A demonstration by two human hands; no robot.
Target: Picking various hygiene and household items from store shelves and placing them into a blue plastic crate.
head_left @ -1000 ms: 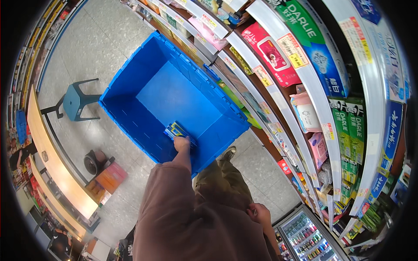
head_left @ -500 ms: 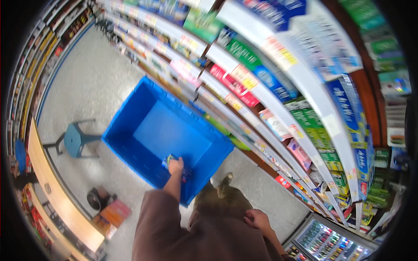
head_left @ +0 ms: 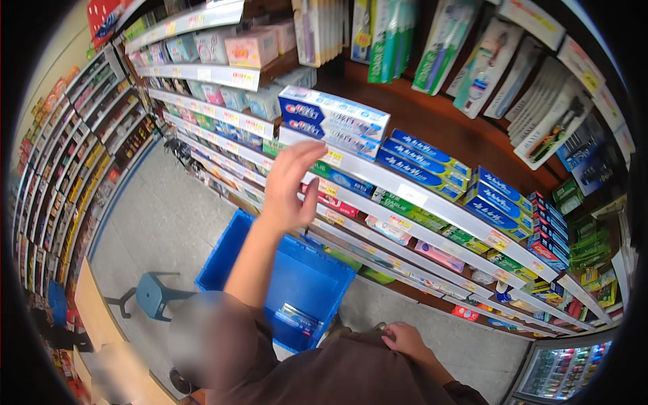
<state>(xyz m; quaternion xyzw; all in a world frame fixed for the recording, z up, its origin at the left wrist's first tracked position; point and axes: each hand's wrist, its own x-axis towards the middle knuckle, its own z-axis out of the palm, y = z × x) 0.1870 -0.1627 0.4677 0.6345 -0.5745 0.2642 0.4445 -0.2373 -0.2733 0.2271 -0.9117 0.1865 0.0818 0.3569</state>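
My left hand (head_left: 287, 192) is raised in front of the shelf, fingers stretched and thumb apart, with nothing in it. Its fingertips are nearest to a stack of blue-and-white toothpaste boxes (head_left: 334, 121) at the shelf's front edge. Below the forearm, a large blue plastic tote (head_left: 300, 280) stands on the floor, partly covered by my arm. Several boxes (head_left: 297, 318) lie on its bottom near the close end. Down by my waist, my right hand (head_left: 408, 341) is closed against my dark shirt's hem; what its fingers grip, if anything, is hidden.
Blue-and-yellow boxes (head_left: 425, 165) continue along the shelf to the right, under hanging packs of toothbrushes (head_left: 442, 47). More stocked tiers run below. A teal stool (head_left: 154, 295) and a wooden counter (head_left: 101, 304) are at left. A lit drinks cooler (head_left: 567, 368) stands at lower right.
My left hand has come up out of the tote to the shelf and has let go of a small box. My view has turned toward the shelf. The right hand stays by my waist.
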